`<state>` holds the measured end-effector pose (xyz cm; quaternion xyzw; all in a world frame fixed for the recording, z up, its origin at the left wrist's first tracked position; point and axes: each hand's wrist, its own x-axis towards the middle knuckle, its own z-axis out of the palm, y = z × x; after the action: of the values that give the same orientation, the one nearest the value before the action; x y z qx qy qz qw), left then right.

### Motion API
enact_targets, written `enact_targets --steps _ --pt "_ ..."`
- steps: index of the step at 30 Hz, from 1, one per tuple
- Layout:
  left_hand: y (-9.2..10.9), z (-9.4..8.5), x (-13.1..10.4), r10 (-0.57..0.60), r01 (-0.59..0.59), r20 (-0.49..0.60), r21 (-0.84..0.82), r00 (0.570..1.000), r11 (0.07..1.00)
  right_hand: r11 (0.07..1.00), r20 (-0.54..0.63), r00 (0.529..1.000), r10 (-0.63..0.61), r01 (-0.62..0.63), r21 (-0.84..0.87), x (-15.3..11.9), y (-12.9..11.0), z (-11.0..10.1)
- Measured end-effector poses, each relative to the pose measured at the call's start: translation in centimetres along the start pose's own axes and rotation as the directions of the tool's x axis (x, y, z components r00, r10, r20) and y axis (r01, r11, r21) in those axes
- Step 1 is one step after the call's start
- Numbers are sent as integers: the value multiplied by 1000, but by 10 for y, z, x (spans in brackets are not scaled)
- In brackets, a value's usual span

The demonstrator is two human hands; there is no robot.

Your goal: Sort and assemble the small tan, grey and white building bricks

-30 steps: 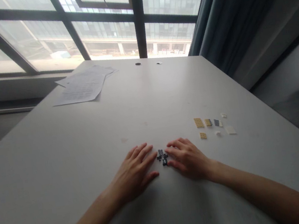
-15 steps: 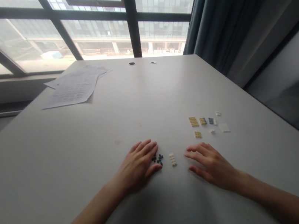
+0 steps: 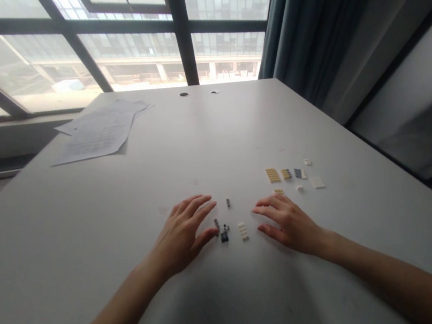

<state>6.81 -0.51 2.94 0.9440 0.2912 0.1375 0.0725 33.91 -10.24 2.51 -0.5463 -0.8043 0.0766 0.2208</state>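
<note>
My left hand (image 3: 184, 234) rests open on the table, its thumb against a small cluster of dark bricks (image 3: 224, 236). A single small dark brick (image 3: 228, 203) lies apart, beyond the cluster and right of my left fingertips. Between my two hands sits a white studded brick (image 3: 243, 231). My right hand (image 3: 288, 222) is open and holds nothing, with its fingers curved and apart. Just past its fingers, a small yellow brick (image 3: 279, 192) is partly hidden.
Farther back on the right are a yellow plate (image 3: 272, 175), a yellow and grey piece (image 3: 286, 174), a grey and white piece (image 3: 299, 173), small white pieces (image 3: 307, 162) and a flat white tile (image 3: 317, 182). Papers (image 3: 94, 134) lie at the back left of the white table (image 3: 197, 143).
My left hand has drawn back from the dark bricks, uncovering more of them, and one now lies apart farther up. My right hand has moved forward, closer to the yellow brick.
</note>
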Motion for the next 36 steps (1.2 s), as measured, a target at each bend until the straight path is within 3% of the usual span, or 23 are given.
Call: enact_targets --steps 5,9,21,27,32,36 --pt "-2 2 -27 33 -35 74 22 997 999 1000 77 997 -26 27 -15 42 -9 19" --pt "-2 9 -26 11 -15 88 40 996 999 998 117 992 -55 60 -35 57 -13 28" --pt "6 23 15 26 -28 51 26 998 999 998 106 993 -54 58 -31 40 -12 27" --pt "4 21 9 6 -5 43 -18 999 1000 999 84 995 -53 53 3 40 -10 27" --pt "-6 17 -5 -71 71 -10 -44 997 997 997 79 994 -73 76 -26 47 -23 29" --pt "-12 17 -16 -57 56 -23 -37 998 998 992 89 991 -97 103 -67 46 -30 29"
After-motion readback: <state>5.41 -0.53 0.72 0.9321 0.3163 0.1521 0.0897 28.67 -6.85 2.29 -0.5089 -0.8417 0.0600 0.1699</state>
